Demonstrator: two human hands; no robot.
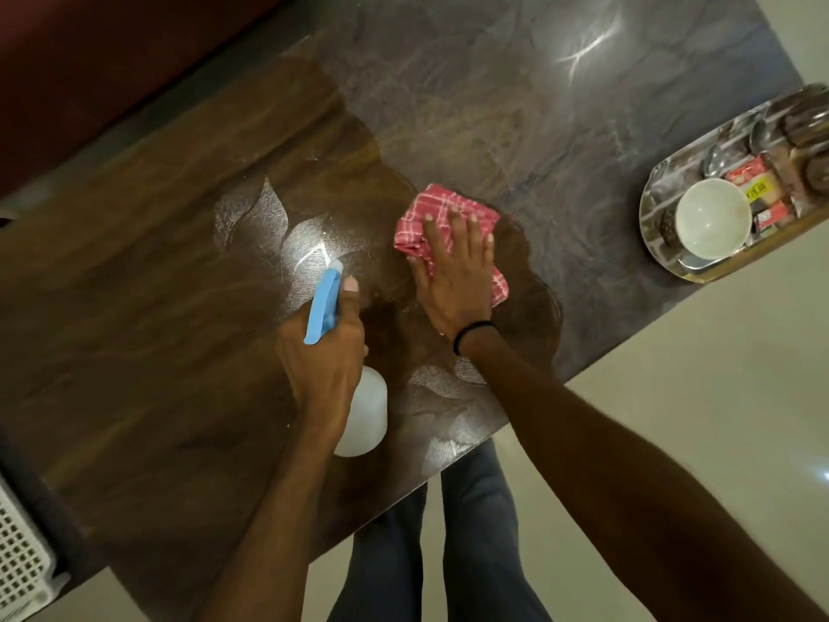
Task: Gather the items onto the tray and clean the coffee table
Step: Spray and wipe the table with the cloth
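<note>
Tray point(644, 217) with bowl point(713, 220) sits at one table point(179, 307) end, white basket point(18, 554) near other.

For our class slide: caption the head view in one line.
Right hand presses a checked cloth on the coffee table; left hand grips a spray bottle.

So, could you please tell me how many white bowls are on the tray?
1. The white bowl sits at the near end of the tray, beside small packets; another could be hidden farther along, where the picture blurs.
</note>
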